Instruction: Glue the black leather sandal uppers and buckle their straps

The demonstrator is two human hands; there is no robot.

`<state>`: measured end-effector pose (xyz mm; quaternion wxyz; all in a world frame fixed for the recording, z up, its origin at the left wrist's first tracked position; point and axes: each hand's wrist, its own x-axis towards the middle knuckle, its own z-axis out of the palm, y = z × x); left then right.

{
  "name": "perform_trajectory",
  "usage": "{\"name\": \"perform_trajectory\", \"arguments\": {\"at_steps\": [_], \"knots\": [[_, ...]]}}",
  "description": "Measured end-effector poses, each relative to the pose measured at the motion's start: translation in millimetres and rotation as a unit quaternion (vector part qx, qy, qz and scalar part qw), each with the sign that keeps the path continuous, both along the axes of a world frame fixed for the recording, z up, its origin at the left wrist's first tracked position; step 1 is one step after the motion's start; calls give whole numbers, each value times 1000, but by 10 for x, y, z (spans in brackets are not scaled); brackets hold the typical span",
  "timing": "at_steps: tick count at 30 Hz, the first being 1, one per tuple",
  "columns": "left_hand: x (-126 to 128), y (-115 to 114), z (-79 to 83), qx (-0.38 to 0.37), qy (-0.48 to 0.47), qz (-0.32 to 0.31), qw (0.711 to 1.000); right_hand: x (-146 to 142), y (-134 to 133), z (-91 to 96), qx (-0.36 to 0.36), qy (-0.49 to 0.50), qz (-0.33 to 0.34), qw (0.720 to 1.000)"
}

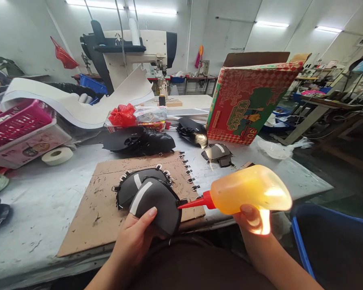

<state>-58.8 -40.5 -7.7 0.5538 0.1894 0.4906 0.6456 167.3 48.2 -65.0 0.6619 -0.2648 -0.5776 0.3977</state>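
Observation:
My left hand (137, 231) grips a dark curved panel (161, 205) with a pale strip along one edge, thumb on top. In my right hand (252, 221) is a yellowish squeeze bottle (248, 189), tipped sideways with its red nozzle (196, 202) pointing left. The nozzle's tip meets or nearly meets the panel's right edge, by a small black tab. Behind the panel, similar dark pieces (128, 188) with metal clips along their edges lie stacked on a brown cardboard sheet (87, 217). Several small black tabs with metal rings (190, 180) line the sheet's right edge.
A red printed carton (242, 106) stands at the back right, near more dark pieces (219, 152). Black parts (139, 139) lie behind the cardboard. A tape roll (57, 156) and a pink basket (21, 119) sit left. A sewing machine (139, 48) rises behind; a blue bin (335, 241) is at right.

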Motion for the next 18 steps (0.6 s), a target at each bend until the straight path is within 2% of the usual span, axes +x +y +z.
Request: {"name": "perform_trajectory", "arguments": {"at_steps": [8,14,18], "knots": [[-6,-6,-8,-13,19,-12,1000,-155,-37,284,2,20,-8,1000],[2,-18,-27,-6,22,-20,1000,-48,-10,172,-2,-12,-21,1000],[5,-12,-17,-3,21,-6,1000,-73,-14,226,-1,11,-11,1000]]}}
